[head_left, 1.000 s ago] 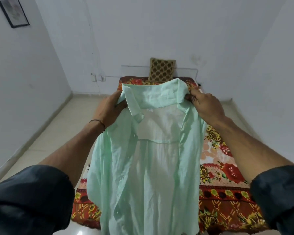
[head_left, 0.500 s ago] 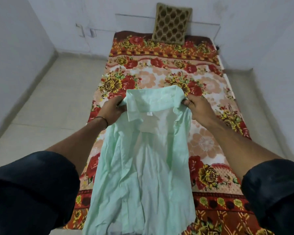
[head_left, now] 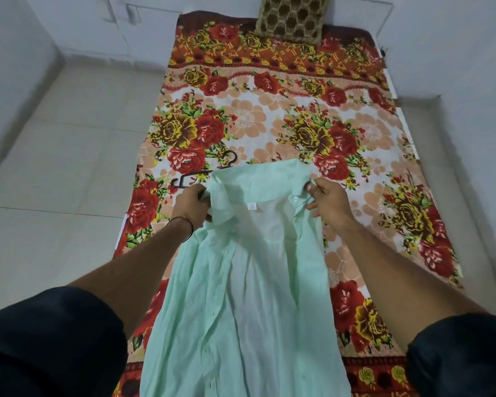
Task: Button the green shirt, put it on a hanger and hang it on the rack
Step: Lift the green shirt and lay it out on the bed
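The pale green shirt (head_left: 249,285) hangs unbuttoned over the bed, front open towards me, a white label inside the collar. My left hand (head_left: 191,206) grips its left collar and shoulder. My right hand (head_left: 328,203) pinches the right collar edge between thumb and fingers. A dark hanger (head_left: 204,170) lies on the floral bedspread just beyond the collar; its hook and left arm show, and the shirt hides the remainder. No rack is in view.
The bed with its red and yellow floral spread (head_left: 269,116) fills the middle. A brown patterned cushion (head_left: 292,20) leans on the far wall. Tiled floor (head_left: 63,173) lies to the left, and white walls close in on both sides.
I have lowered the shirt towards the bed and my view has tipped downward. The hanger has come into sight beyond the collar. Both hands keep their hold on the collar.
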